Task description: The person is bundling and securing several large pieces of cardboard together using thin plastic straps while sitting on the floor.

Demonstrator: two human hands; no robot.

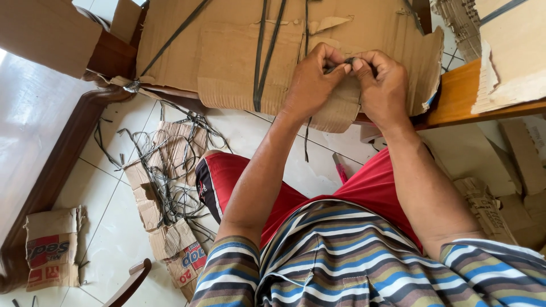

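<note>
Nearest the camera, at 6 o'clock, lies a striped shirt [347,256] with red shorts [364,187] just beyond it, the forearms running up from there toward 12 o'clock. On the tiled floor [114,239] at 8 o'clock sits a tangle of cut black straps [170,170] over torn cardboard scraps [165,227], with a folded printed carton [51,250] farther out at 9 o'clock, and a small pink-handled cutter [340,170] lies on the tiles between the knees. Farther up, at 12 o'clock, the left hand [310,82] and right hand [384,85] meet, thumbs and fingertips pinched tight together on a thin black strap [340,65]; its tail hangs down below the left hand. The strap end sits right at the pinch, in front of a small corrugated piece [338,111] that both hands rest against. Beyond them a large flattened cardboard sheet [227,57], crossed by more black straps, leans over a wooden ledge [460,96] at 2 o'clock.
</note>
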